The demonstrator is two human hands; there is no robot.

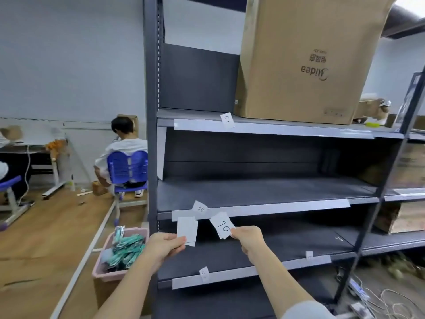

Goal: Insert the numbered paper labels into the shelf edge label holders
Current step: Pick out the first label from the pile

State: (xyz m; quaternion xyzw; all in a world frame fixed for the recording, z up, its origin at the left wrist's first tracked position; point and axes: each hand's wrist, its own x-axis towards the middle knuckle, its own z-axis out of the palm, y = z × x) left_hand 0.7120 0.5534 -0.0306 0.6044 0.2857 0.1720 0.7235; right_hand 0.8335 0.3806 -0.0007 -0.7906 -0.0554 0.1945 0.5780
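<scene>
My left hand [164, 246] pinches a small stack of blank-faced white paper labels [186, 229] in front of the dark metal shelf unit. A single label marked "06" [222, 224] is pinched in my right hand [249, 238], tilted, just below the middle shelf's clear label holder strip [276, 206]. A label marked "04" [199, 207] sticks up from that strip at its left end. The top strip [287, 129] carries a label "01" [227, 120]. The lower strip [253, 270] holds two small labels [204, 273], one near the left and one [309, 254] further right.
A large cardboard box [305, 56] stands on the top shelf. A pink bin [108, 265] of teal packets sits on a carton left of the shelf. A person sits on a blue chair [127, 169] at the back left. Cables [379, 298] lie on the floor at the right.
</scene>
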